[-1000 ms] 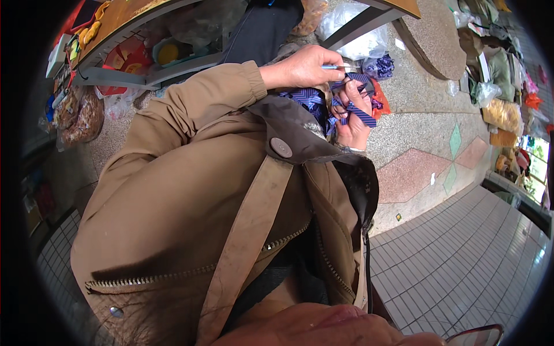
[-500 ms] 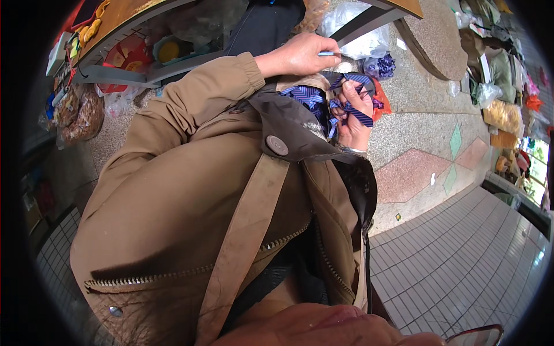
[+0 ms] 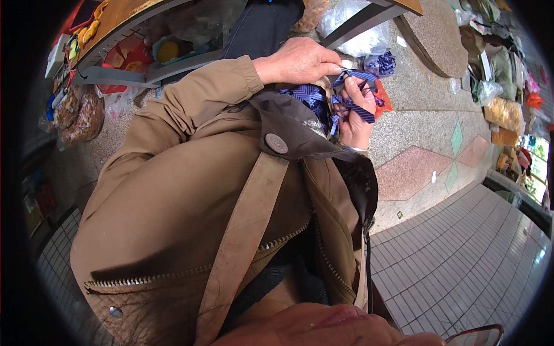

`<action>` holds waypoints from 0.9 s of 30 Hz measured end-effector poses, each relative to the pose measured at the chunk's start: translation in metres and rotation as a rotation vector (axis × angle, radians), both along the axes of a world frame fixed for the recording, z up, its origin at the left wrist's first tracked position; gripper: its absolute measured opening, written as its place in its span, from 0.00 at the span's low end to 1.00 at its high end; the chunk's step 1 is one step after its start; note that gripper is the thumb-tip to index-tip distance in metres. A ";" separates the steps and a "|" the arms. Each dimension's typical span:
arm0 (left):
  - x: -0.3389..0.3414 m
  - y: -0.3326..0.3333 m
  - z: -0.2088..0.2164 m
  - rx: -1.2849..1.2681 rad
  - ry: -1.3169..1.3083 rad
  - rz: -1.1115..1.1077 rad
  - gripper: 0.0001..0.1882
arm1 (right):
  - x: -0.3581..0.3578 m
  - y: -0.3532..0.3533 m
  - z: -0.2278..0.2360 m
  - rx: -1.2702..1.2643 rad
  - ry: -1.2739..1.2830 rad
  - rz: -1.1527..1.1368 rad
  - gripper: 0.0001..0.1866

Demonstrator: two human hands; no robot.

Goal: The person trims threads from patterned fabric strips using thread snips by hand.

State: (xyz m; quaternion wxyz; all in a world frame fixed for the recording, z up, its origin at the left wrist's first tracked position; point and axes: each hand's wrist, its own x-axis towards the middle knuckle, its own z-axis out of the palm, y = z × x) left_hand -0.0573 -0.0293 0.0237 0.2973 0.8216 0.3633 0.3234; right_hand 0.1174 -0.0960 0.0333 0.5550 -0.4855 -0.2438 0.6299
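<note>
A street-side market stall on a covered walkway: a metal-framed desk with an orange top stands on a speckled terrazzo floor inlaid with pink and green diamonds, beside grey paving tiles. Clear plastic bags of goods hang at one side, and more bagged wares line the far edge.

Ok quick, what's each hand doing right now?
Left hand: closed, pinching the blue striped cloth.
Right hand: closed around the same cloth, from below.
</note>
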 end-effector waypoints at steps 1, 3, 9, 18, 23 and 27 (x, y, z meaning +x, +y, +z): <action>-0.001 0.000 -0.001 -0.001 0.001 0.000 0.15 | 0.003 0.001 0.000 -0.002 0.120 0.045 0.04; -0.003 0.001 -0.002 -0.050 -0.006 0.027 0.15 | 0.007 0.002 -0.001 -0.001 0.240 0.085 0.04; -0.009 -0.006 0.006 -0.138 -0.007 0.002 0.15 | 0.021 0.006 -0.012 0.019 0.610 0.062 0.05; -0.007 -0.013 0.000 -0.097 0.047 0.004 0.16 | 0.022 0.009 -0.019 0.021 0.786 0.046 0.04; -0.004 -0.013 -0.003 -0.073 0.058 0.026 0.16 | 0.016 0.007 -0.013 0.025 0.681 0.073 0.05; -0.003 -0.014 -0.003 -0.042 0.049 0.026 0.14 | 0.015 0.008 -0.020 0.032 0.685 0.083 0.06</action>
